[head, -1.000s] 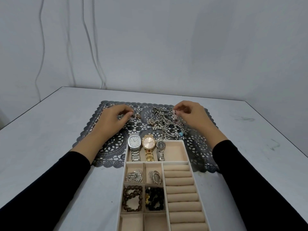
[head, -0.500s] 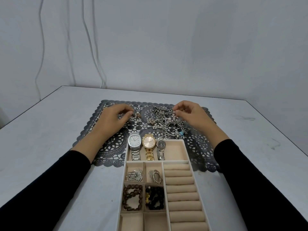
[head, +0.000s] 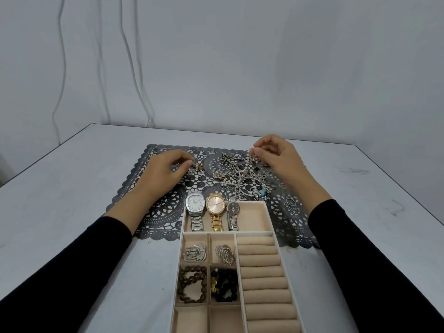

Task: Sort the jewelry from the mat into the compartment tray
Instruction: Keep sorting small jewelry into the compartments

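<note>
The right hand [head: 278, 157] pinched a beaded strand [head: 249, 156] whose lower length ran down into the tangled jewelry pile [head: 237, 176] on the lace mat [head: 156, 222], just beyond the compartment tray [head: 271, 224]. Pulling it up would likely have dragged snagged chains and charms along, which could have scattered them across the tabletop [head: 72, 188] or strained a fine link. The loose rings [head: 290, 201] near the right forearm risked being swept off by the sleeve.

The left hand [head: 165, 169] curled its fingers at a small gold-toned ornament [head: 199, 167]; whether it gripped or merely touched it could not be told. Individual pieces in the pile were too knotted to separate by eye, and the tray's near end was cut off.
</note>
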{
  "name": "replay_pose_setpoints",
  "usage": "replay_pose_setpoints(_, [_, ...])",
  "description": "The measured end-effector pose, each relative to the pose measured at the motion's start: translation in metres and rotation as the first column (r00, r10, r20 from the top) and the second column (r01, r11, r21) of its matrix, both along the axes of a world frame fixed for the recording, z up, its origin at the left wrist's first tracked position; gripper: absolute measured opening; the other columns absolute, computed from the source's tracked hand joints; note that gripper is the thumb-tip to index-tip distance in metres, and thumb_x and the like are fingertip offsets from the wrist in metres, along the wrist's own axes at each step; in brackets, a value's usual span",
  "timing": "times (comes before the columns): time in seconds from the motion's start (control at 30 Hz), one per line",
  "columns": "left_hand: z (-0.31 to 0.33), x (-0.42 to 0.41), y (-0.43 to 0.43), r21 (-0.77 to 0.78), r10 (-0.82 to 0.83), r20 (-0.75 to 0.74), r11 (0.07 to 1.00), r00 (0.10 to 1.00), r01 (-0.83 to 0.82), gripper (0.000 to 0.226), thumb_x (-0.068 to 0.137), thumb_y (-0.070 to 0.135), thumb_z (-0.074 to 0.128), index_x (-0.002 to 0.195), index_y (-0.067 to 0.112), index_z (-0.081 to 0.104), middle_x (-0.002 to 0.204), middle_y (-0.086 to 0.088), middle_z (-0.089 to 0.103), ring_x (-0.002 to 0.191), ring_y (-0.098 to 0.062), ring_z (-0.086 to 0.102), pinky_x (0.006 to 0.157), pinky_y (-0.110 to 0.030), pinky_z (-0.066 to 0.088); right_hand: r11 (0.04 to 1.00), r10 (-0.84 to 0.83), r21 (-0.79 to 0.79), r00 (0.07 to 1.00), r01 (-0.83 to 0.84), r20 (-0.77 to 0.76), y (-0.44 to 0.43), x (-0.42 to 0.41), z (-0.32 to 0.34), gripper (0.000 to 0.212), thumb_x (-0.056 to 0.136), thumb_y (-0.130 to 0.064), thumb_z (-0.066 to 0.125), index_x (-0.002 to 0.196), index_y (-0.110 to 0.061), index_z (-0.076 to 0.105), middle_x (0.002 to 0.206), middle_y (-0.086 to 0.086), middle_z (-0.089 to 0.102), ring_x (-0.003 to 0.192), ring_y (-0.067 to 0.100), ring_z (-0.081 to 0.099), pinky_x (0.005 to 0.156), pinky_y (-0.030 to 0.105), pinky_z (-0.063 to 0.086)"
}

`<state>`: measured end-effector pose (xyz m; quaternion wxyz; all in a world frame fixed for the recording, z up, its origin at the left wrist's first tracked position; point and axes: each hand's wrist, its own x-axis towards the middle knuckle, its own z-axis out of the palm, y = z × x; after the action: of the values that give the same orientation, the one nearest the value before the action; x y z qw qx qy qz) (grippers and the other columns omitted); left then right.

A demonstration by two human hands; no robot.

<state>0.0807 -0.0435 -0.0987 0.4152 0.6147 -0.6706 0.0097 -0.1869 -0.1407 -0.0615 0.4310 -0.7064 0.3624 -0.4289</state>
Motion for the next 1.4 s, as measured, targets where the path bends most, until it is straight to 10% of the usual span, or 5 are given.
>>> replay_pose_setpoints(0.43, [0.004, 0.0, 0.008, -0.069, 0.029, -0.106, 0.997, 0.994, -0.036, 0.008, 0.092, 0.02, 0.067, 0.097, 0.024, 0.072, 0.091, 0.023, 0.067, 0.087, 0.011, 0.061, 0.083, -0.007, 0.046, 0.966, -0.076, -0.253, 0.995, 0.056, -0.068, 0.011, 0.006, 0.009, 0.007, 0.086, -0.012, 0.067, 0.085, -0.018, 0.067, 0.088, 0.001, 0.069, 0.083, 0.015, 0.063, 0.076, 0.035, 0.055])
replay_pose_setpoints(0.7, [0.017, -0.006, 0.027, -0.1, 0.022, -0.233, 0.994, 0.972, -0.047, 0.011, 0.092, 0.023, 0.068, 0.099, 0.017, 0.073, 0.093, 0.01, 0.073, 0.088, -0.004, 0.067, 0.087, -0.022, 0.053, 0.967, -0.077, -0.232, 0.99, 0.102, 0.116, 0.036, 0.007, 0.03, 0.005, 0.086, -0.011, 0.069, 0.09, -0.014, 0.067, 0.087, 0.0, 0.068, 0.08, 0.007, 0.061, 0.071, 0.017, 0.049])
replay_pose_setpoints(1.4, [0.053, -0.061, 0.135, -0.121, -0.129, -0.408, 0.989, 0.904, 0.087, 0.009, 0.088, 0.019, 0.072, 0.094, 0.025, 0.074, 0.091, 0.011, 0.074, 0.087, -0.008, 0.069, 0.082, -0.018, 0.052, 0.98, 0.114, -0.191, 0.941, -0.055, 0.319, 0.131, -0.025, 0.066, 0.012, 0.084, -0.007, 0.07, 0.095, -0.006, 0.067, 0.091, 0.017, 0.068, 0.082, 0.018, 0.063, 0.067, 0.024, 0.05])
